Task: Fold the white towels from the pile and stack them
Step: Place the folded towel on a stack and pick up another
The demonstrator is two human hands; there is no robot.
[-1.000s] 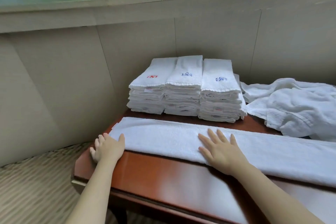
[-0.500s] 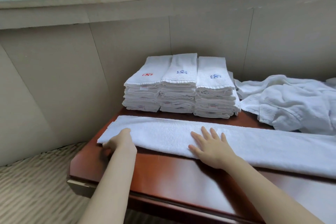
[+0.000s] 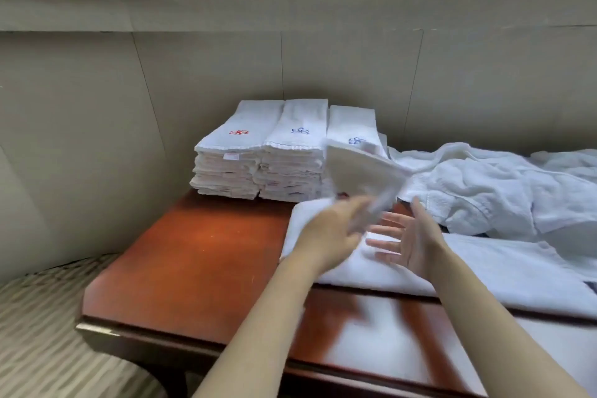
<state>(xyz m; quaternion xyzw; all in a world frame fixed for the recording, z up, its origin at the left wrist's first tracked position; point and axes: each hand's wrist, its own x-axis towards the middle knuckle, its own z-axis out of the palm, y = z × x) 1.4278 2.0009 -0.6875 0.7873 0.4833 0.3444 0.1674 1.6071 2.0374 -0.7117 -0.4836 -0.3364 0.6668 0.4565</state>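
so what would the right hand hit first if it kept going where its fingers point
The right hand points left: probably the left hand, or the lifted towel end it grips; blur hides which is nearer.

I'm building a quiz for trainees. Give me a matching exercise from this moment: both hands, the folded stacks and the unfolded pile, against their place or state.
Things: 1 left hand; 2 right hand; 3 folded stacks; 4 unfolded pile.
States: A crumpled, on the right; B open, fingers spread; C holding the raised end of the long towel; D side by side at the back of the table.
Pairs: 1-C, 2-B, 3-D, 4-A.
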